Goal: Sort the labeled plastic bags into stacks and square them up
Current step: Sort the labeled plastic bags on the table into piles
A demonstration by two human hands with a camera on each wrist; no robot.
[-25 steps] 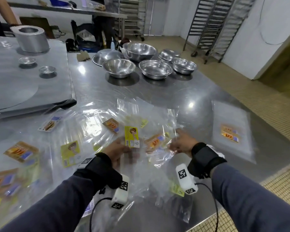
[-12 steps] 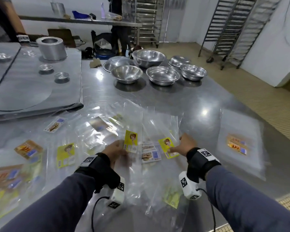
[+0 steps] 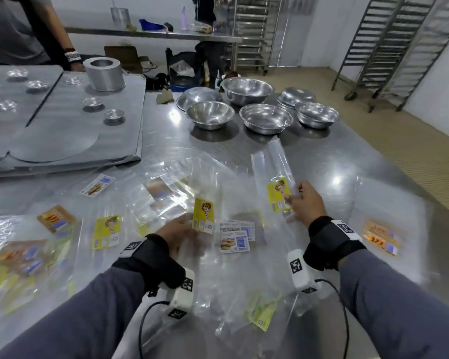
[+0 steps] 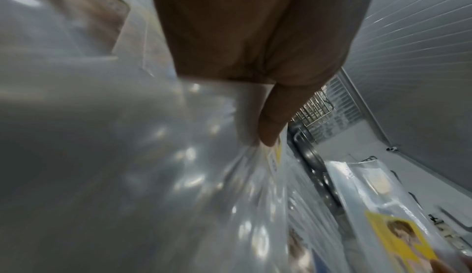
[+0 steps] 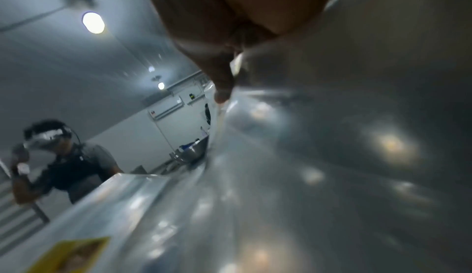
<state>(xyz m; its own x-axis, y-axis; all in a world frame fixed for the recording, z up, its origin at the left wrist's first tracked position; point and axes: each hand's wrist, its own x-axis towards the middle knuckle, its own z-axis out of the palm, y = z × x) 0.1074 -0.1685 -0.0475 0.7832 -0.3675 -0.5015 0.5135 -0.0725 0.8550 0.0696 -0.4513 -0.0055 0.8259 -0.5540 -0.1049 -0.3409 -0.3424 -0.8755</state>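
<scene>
Nearest the camera, a loose clear bag with a pale yellow label [image 3: 261, 310] is seen lying at the table's front edge, between the two grey sleeves. Just past it, two white-labelled bags [image 3: 234, 238] overlap; "LENGA" can be made out on both labels above a biscuit photo and a blue panel, the rest being too small to read.

A clear bag with a yellow label [image 3: 203, 218] is pinched by the left hand [image 3: 175, 233], thumb on the plastic just below the label in the left wrist view [image 4: 274, 152]. A second yellow-label bag [image 3: 278, 194] is held up off the table by the right hand [image 3: 306, 203], its clear body standing tilted toward the bowls; the thumb is seen pressed against the film in the right wrist view. Script writing runs down both yellow labels but can't be read.

To the left, more bags are scattered flat and overlapping on the steel table [image 3: 335, 156]: one more yellow label [image 3: 106, 231], an orange label [image 3: 55, 218], a white one with a blue corner [image 3: 97, 185], and a blurry heap at the far left that can't be counted. On the right, a squared-up stack with orange labels [image 3: 381, 238] is set well apart from the mess.

Further back, four upright steel bowls [image 3: 266, 117] and two upturned ones are grouped. On the grey trays [image 3: 70, 141] to the left sit a metal cylinder [image 3: 104, 73] and several small tins.
</scene>
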